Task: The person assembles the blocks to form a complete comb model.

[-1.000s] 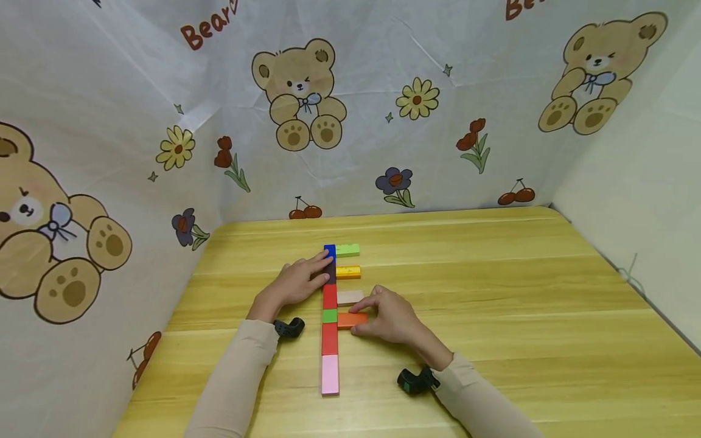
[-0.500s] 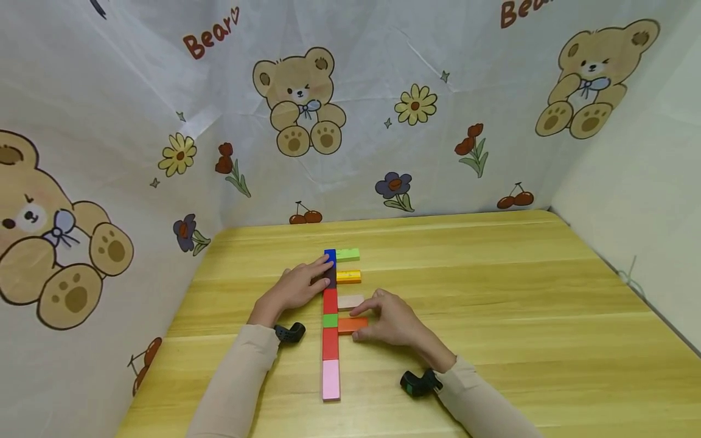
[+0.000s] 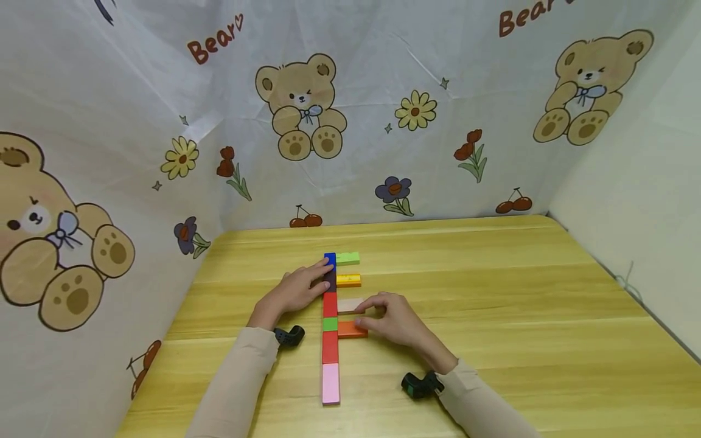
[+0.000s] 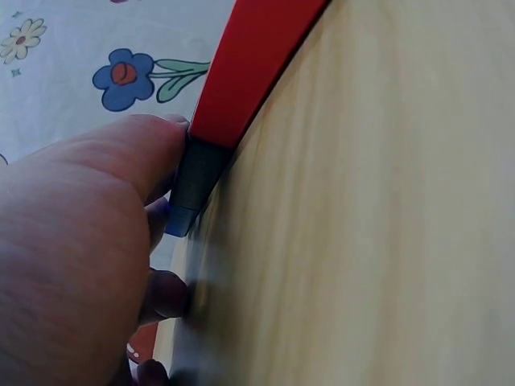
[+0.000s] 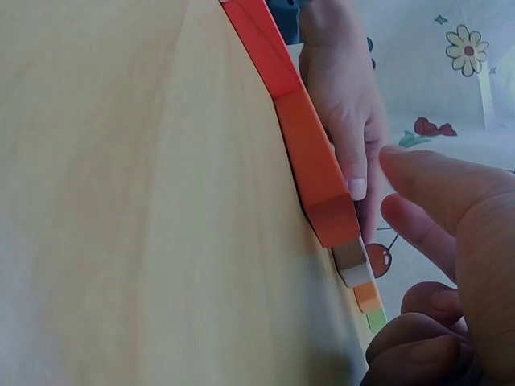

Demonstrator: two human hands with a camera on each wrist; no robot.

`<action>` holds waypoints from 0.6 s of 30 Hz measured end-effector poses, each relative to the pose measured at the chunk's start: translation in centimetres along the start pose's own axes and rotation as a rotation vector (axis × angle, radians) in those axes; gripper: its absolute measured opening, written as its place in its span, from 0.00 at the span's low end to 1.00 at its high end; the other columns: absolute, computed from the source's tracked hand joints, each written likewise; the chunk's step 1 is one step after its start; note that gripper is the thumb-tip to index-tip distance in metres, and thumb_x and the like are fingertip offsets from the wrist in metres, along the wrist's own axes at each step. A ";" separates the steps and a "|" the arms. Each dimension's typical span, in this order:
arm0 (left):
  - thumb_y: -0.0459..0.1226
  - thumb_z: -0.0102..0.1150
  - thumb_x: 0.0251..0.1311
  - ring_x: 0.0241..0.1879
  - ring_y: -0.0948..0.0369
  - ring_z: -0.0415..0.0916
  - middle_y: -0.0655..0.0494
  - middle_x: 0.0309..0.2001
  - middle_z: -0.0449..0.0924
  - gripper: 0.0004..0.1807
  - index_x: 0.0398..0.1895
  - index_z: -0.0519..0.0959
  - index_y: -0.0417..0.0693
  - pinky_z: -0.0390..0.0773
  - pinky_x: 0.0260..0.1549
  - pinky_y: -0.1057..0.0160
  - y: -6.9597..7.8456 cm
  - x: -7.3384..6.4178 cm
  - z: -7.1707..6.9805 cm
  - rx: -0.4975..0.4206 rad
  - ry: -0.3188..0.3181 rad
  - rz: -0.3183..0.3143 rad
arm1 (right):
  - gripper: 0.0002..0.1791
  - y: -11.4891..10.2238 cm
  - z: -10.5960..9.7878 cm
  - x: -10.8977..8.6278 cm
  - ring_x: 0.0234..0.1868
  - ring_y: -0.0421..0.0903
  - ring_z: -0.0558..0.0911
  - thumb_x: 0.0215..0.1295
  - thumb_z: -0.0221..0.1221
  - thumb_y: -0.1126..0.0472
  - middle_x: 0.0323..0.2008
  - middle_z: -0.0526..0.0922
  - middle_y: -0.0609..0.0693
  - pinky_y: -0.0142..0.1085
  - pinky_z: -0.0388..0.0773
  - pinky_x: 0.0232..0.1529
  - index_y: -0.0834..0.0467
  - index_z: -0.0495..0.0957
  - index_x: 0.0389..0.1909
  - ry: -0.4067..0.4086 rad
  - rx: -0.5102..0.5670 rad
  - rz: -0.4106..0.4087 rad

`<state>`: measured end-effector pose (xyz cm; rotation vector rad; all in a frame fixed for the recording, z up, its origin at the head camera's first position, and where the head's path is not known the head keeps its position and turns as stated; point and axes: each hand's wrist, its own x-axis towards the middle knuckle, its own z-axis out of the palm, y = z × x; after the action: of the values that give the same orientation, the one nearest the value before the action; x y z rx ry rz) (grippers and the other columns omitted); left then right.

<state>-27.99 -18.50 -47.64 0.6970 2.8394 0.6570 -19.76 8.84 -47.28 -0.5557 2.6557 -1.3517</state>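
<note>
A straight column of flat blocks runs away from me in the head view: pink [image 3: 331, 383], red [image 3: 330, 348], green [image 3: 330, 324], another red [image 3: 330, 304], a dark block [image 4: 197, 173] and blue [image 3: 329, 257]. From its right side stick out lime green [image 3: 348, 258], yellow [image 3: 348, 280], beige [image 3: 347, 306] and orange [image 3: 349, 330] blocks. My left hand [image 3: 292, 289] rests its fingertips on the blue and dark blocks. By the right ends of the beige and orange blocks is my right hand [image 3: 395, 319], thumb and forefinger apart, holding nothing.
All blocks lie on a wood-grain table [image 3: 465, 286]. A white cloth [image 3: 361, 48] printed with bears and flowers hangs behind and to the left. A plain pale wall [image 3: 652, 182] stands on the right. Each wrist wears a black camera [image 3: 420, 385].
My right hand has let go of the orange block, and its fingertips have moved slightly away from me toward the beige block. The left hand stays put. The head view has tilted up slightly.
</note>
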 end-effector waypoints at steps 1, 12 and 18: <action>0.56 0.45 0.75 0.78 0.48 0.55 0.66 0.81 0.48 0.31 0.78 0.59 0.68 0.47 0.68 0.25 0.0 0.0 0.0 0.001 -0.003 0.004 | 0.12 0.0 -0.1 0.0 0.41 0.44 0.73 0.57 0.72 0.45 0.41 0.85 0.40 0.38 0.66 0.42 0.44 0.89 0.40 0.005 0.009 0.011; 0.53 0.45 0.76 0.79 0.51 0.50 0.62 0.82 0.46 0.32 0.80 0.55 0.65 0.50 0.68 0.26 -0.1 -0.8 -0.6 -0.061 0.003 0.023 | 0.16 0.2 0.0 0.6 0.35 0.45 0.68 0.59 0.70 0.45 0.37 0.76 0.51 0.34 0.63 0.36 0.45 0.88 0.46 0.133 0.043 0.005; 0.53 0.44 0.76 0.81 0.52 0.45 0.59 0.83 0.40 0.33 0.81 0.52 0.63 0.49 0.70 0.28 -0.1 -0.3 -0.6 -0.085 -0.009 0.034 | 0.25 0.7 -1.2 0.6 0.43 0.48 0.71 0.60 0.71 0.50 0.45 0.73 0.58 0.37 0.68 0.42 0.49 0.81 0.58 0.249 0.019 0.009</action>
<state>-27.88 -18.91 -47.15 0.7331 2.7789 0.7729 -20.79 9.88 -47.05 -0.3960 2.8287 -1.5344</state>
